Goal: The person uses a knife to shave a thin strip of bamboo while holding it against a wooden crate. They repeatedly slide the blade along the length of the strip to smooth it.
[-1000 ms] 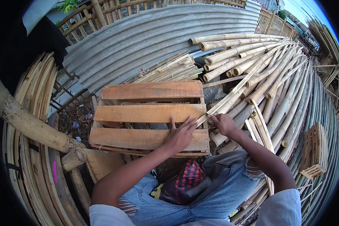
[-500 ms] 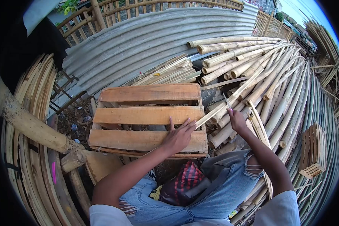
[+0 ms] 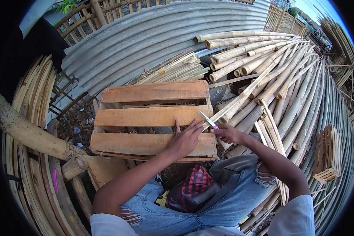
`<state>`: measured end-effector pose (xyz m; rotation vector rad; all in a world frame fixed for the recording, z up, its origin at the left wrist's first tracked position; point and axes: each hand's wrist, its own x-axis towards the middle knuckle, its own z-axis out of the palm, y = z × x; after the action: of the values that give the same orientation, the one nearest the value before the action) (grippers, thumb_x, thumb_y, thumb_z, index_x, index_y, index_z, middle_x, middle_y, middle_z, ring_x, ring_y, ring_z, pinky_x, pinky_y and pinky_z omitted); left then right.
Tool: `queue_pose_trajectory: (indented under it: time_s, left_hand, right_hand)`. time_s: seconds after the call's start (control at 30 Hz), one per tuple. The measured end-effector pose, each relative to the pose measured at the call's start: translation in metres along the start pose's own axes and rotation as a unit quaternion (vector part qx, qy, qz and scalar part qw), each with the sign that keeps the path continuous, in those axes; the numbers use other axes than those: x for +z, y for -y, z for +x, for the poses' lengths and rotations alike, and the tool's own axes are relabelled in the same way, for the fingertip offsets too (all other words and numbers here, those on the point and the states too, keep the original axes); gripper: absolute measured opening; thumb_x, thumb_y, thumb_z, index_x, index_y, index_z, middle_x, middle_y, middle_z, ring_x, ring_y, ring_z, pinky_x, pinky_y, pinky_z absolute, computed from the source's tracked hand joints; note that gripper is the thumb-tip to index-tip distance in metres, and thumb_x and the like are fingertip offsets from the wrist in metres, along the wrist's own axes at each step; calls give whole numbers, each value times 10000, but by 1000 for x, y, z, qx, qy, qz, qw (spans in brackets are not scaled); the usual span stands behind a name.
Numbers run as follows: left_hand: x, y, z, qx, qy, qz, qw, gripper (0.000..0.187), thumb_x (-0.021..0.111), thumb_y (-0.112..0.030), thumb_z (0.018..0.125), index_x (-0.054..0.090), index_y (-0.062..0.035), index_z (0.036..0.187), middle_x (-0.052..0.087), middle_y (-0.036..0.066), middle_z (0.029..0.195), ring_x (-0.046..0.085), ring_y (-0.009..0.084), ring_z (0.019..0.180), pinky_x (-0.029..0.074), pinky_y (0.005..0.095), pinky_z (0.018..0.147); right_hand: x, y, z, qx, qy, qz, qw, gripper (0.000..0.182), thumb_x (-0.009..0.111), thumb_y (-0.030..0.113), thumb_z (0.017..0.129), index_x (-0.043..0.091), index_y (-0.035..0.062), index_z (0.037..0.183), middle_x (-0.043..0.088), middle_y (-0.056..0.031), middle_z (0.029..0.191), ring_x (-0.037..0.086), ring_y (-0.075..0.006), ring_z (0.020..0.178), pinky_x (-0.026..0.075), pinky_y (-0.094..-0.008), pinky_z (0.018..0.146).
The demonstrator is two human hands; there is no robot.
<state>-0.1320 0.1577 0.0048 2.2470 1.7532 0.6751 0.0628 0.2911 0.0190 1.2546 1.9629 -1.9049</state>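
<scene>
Left hand (image 3: 187, 138): lies flat with fingers spread on the near plank of the wooden crate (image 3: 153, 118), pinning the near end of a bamboo strip (image 3: 240, 98) under the fingertips
Right hand (image 3: 228, 133): closed around the pink handle of a knife (image 3: 208, 120), just at 3 o'clock of the left hand; the blade points toward 11 o'clock and meets the strip's near end
Bamboo strip: a long pale sliver running from the crate's right edge up toward 1 o'clock, across the pile of bamboo poles (image 3: 263, 63)
Wooden crate: three broad slats, in front of the person's knees, at picture centre
Corrugated sheet (image 3: 157, 35): grey, at 12 o'clock behind the crate
Split bamboo bundle (image 3: 31, 157): curved laths at 9 o'clock, beside a rough log (image 3: 31, 135)
Small slatted crate (image 3: 328, 157): at 3 o'clock, on its side among poles
Lap: torn blue jeans with a red checked cloth (image 3: 194, 185)
Writing: none that can be read
</scene>
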Motion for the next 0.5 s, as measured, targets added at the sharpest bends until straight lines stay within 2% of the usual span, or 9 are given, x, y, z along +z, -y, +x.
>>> queue_pose_trajectory:
  time_s: [0.07, 0.13, 0.17, 0.23, 0.3, 0.37, 0.4, 0.47, 0.5]
  left_hand:
    - [-1, 0, 1, -6, 11, -5, 1000, 436, 424, -55, 871, 450, -31, 1305, 418, 76, 1405, 333, 250, 1349, 23, 749, 999]
    - [-3, -2, 1, -13, 16, -10, 1000, 436, 423, -52, 871, 451, -33, 1306, 415, 74, 1408, 330, 250, 1351, 24, 748, 1000]
    - [-4, -2, 2, -19, 18, -16, 1000, 437, 422, -49, 870, 452, -35, 1307, 411, 72, 1412, 326, 250, 1352, 25, 748, 1001]
    - [-2, 0, 2, -11, 13, -9, 1000, 439, 422, -46, 870, 452, -38, 1308, 410, 71, 1413, 323, 249, 1354, 23, 747, 1002]
    - [-2, 1, 0, 0, 10, -2, 1000, 440, 422, -44, 870, 452, -41, 1309, 409, 69, 1414, 320, 248, 1356, 22, 747, 1003]
    - [-6, -2, 1, 0, 11, 1, 1000, 438, 423, -43, 871, 454, -44, 1308, 417, 69, 1408, 326, 245, 1354, 22, 746, 1004]
    - [-6, 0, 1, -2, 7, 2, 1000, 438, 423, -43, 871, 454, -44, 1308, 417, 69, 1408, 326, 245, 1354, 22, 746, 1004]
    - [-3, 2, 1, 7, 16, 10, 1000, 439, 429, -45, 870, 455, -45, 1308, 423, 68, 1404, 335, 243, 1349, 22, 745, 1004]
    - [-1, 3, 1, 7, 14, 8, 1000, 439, 429, -45, 870, 455, -45, 1308, 423, 68, 1404, 335, 243, 1349, 22, 745, 1004]
  right_hand:
    - [2, -2, 1, 5, 1, -14, 1000, 399, 574, 433, 904, 518, 66, 759, 407, 32, 552, 381, -90, 447, 291, -287, 402]
    - [7, -3, 1, -68, -41, -175, 981, 472, 523, 464, 924, 516, 40, 715, 393, 23, 537, 359, -95, 455, 304, -311, 437]
    - [5, -1, -2, -67, -39, -174, 982, 472, 523, 464, 924, 516, 40, 715, 393, 23, 537, 359, -95, 455, 304, -311, 437]
    - [-8, 3, -7, -195, -122, -300, 926, 500, 429, 416, 967, 555, -55, 858, 350, -126, 519, 440, -215, 522, 378, -397, 567]
    - [-39, -3, 2, -98, -214, -253, 938, 408, 384, 315, 986, 582, -38, 1038, 378, -134, 502, 426, -236, 484, 381, -406, 530]
    - [-101, -54, 32, -89, -290, -250, 919, 372, 385, 254, 982, 547, -14, 1182, 380, -136, 489, 408, -230, 447, 362, -394, 469]
    - [-99, -50, 29, -91, -289, -253, 919, 372, 385, 254, 982, 547, -14, 1182, 380, -136, 489, 408, -230, 447, 362, -394, 469]
    - [-91, -50, 16, -120, -287, -176, 934, 362, 407, 238, 977, 532, 5, 1224, 353, -119, 484, 358, -205, 407, 335, -371, 419]
    - [-79, -42, 13, -284, -247, -323, 868, 354, 426, 240, 978, 537, 3, 1217, 350, -92, 475, 345, -193, 394, 338, -355, 416]
